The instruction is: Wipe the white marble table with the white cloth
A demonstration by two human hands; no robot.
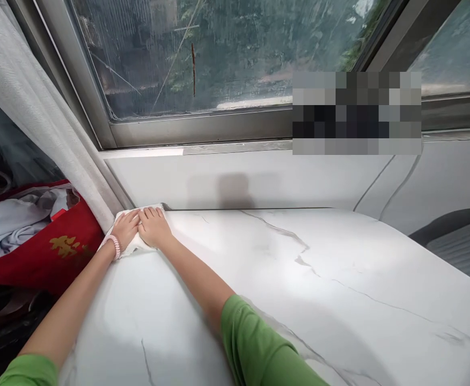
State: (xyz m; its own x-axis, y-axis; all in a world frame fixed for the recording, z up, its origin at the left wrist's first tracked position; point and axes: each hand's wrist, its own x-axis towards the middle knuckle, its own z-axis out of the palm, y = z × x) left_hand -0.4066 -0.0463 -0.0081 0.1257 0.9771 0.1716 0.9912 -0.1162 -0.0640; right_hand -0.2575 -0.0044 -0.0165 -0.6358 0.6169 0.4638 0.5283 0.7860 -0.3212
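Two hands, our left hand and our right hand, lie close together on a white cloth, left of centre and a little below mid-height in the frame. The grip of each is flat, fingers stretched out over the cloth rather than curled round it; we cannot tell how hard either presses. The cloth lies on the white, grey-veined table, at its far left corner, just by the wall. On our left wrist we see a pink-and-white bracelet. Both arms come up from the bottom of the frame in green sleeves.

At the left edge we find a red bag with a gold mark, filled with pale fabric. A white curtain hangs from the upper left down to the table's corner. The metal-edged window spans the top, and a pixelated patch hides part of it at upper right. Below that patch, a cable runs down the wall.
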